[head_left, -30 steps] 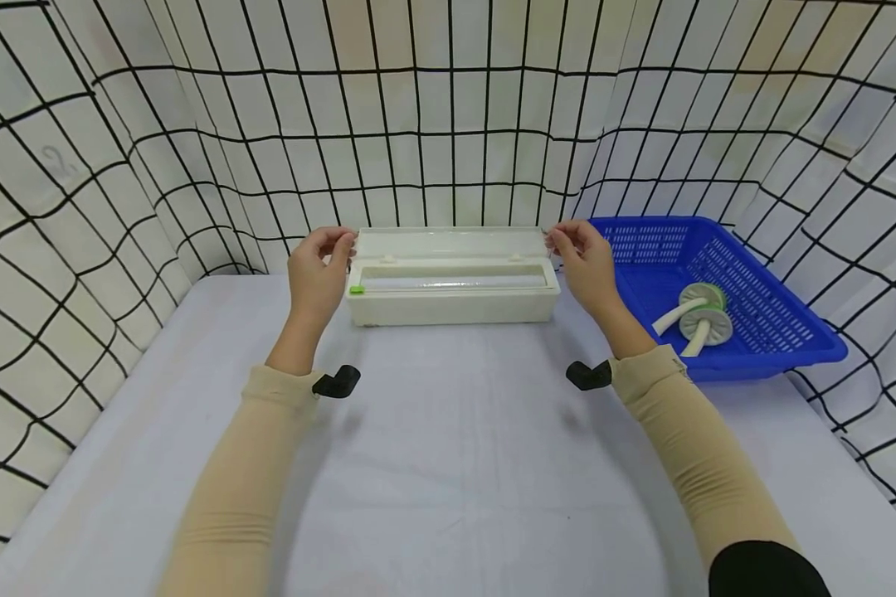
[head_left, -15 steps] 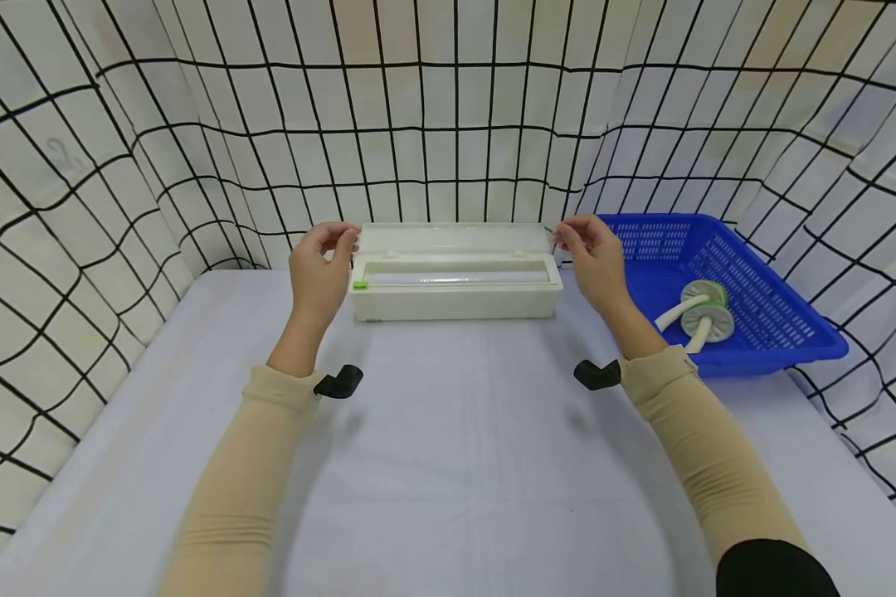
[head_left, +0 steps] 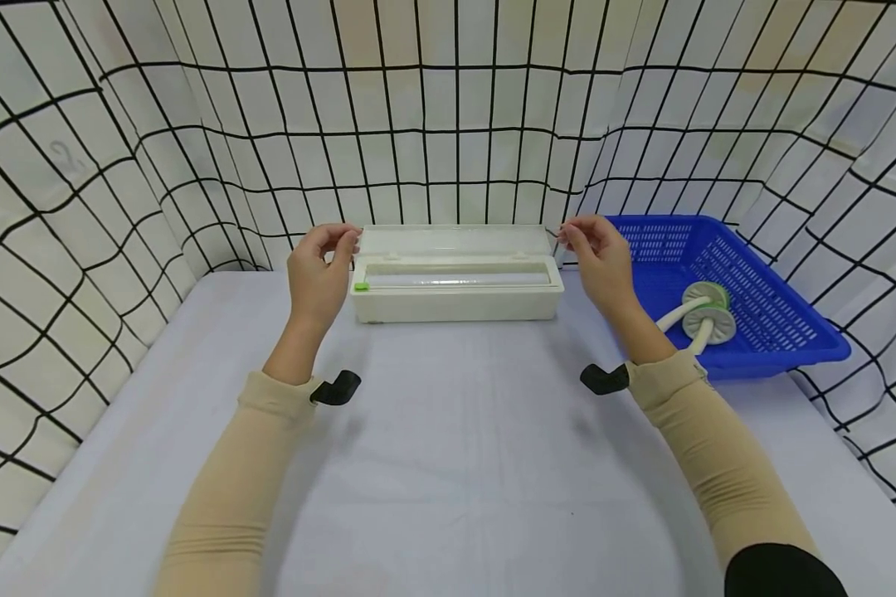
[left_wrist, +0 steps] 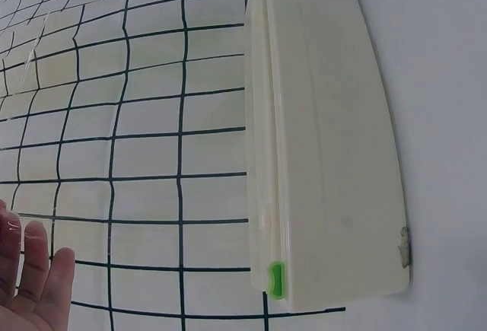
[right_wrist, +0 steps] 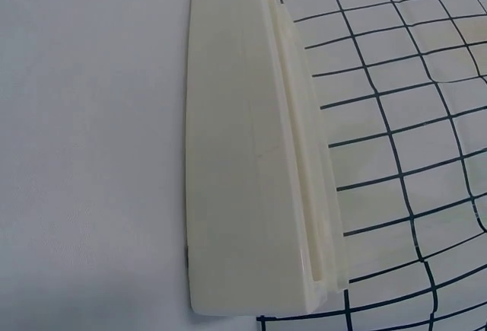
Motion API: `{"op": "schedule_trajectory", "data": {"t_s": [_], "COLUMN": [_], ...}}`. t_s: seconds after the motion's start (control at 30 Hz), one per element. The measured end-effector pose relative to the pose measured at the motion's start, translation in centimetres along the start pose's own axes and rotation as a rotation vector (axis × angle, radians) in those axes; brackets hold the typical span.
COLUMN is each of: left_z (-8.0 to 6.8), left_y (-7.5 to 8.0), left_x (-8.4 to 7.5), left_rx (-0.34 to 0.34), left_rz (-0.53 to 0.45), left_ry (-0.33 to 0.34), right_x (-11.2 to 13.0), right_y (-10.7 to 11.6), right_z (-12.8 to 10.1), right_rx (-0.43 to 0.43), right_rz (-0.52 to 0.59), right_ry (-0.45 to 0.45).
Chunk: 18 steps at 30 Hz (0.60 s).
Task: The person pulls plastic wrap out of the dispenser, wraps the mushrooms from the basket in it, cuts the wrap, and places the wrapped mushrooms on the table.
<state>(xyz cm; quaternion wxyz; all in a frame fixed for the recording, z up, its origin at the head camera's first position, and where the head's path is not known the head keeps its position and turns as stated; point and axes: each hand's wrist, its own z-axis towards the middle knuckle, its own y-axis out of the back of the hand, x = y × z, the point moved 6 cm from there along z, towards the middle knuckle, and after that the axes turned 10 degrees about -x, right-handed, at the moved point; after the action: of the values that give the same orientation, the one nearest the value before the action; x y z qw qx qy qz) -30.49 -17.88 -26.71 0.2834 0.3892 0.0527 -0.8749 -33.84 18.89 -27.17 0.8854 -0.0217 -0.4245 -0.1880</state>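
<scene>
A cream cling film dispenser box point(head_left: 459, 308) stands at the back of the table with its lid point(head_left: 455, 240) raised. Inside lies a roll of clear film point(head_left: 459, 279), and a green slider point(head_left: 362, 286) sits at the left end of its front rim. My left hand point(head_left: 318, 269) pinches thumb to fingers beside the lid's left end. Beyond the lid's right end, my right hand point(head_left: 601, 259) pinches likewise. Faint glossy streaks of cling film point(left_wrist: 34, 46) show in the left wrist view; most of the sheet is too clear to make out. The right wrist view shows no fingers.
At the right stands a blue perforated basket point(head_left: 799, 327) holding two white-handled things with grey and green round heads point(head_left: 705, 307). Black wire grid point(head_left: 455, 133) surrounds the back and sides. White cloth point(head_left: 463, 431) covers the table.
My right hand has moved a little to the right, away from the lid's end. The left hand and the dispenser box have hardly moved.
</scene>
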Motion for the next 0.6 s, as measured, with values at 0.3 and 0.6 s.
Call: {"op": "schedule_trajectory", "data": {"t_s": [0.3, 0.6], "left_z": [-0.2, -0.5], "left_y": [0.5, 0.8], "left_x": [-0.7, -1.2], "left_rx": [-0.011, -0.017], "left_rz": [0.000, -0.014], "left_ry": [-0.029, -0.054], "right_x": [0.8, 1.2], "right_y": [0.4, 0.8], "right_z": [-0.2, -0.5], "right_rx": [-0.004, -0.015], "right_rz": [0.038, 0.047], "right_ry": [0.049, 0.095]}}
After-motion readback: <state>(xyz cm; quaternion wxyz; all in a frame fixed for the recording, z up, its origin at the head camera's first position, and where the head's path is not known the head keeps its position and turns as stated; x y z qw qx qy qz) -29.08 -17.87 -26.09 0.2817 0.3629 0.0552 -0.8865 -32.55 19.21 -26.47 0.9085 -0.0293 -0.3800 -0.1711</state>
